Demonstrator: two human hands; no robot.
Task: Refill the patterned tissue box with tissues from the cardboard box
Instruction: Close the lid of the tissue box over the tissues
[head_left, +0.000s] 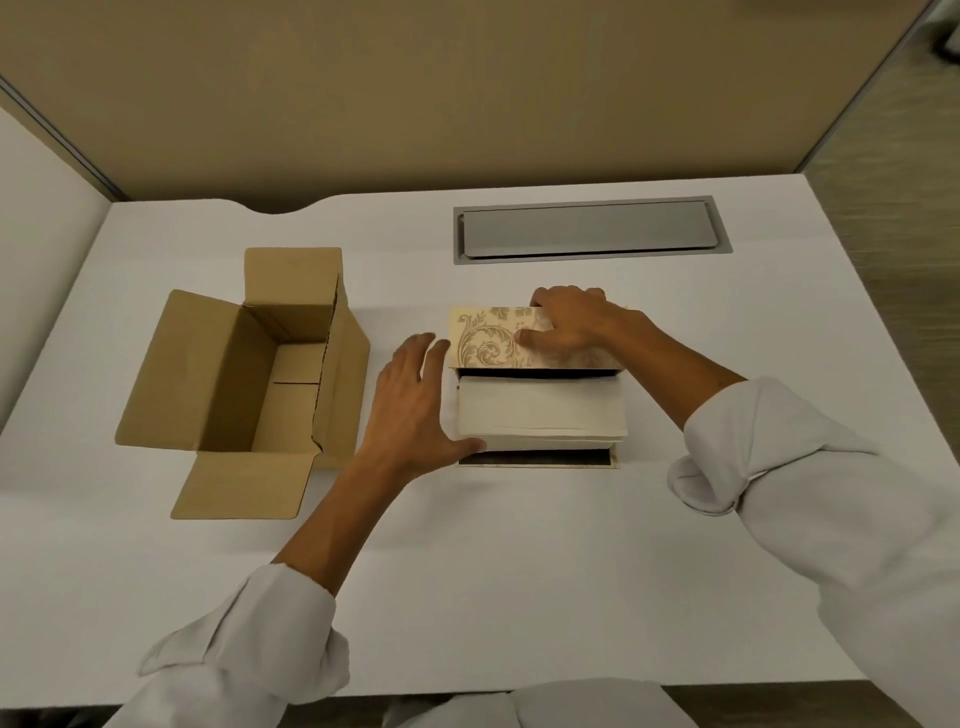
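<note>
The patterned tissue box (491, 338) lies at the middle of the white desk (519, 571), cream with a brown scroll print, its near side open. A stack of white tissues (540, 410) sticks out of that opening toward me. My right hand (571, 322) rests on top of the box and holds it down, thumb on the printed face. My left hand (415, 405) is spread against the left side of the stack, thumb at its near left corner. The cardboard box (260, 364) stands to the left with its flaps open and its inside empty.
A grey metal cable hatch (587, 231) is set into the desk behind the tissue box. Tan partition panels (467, 93) close off the back and left. The desk's front edge runs just above my rolled white sleeves.
</note>
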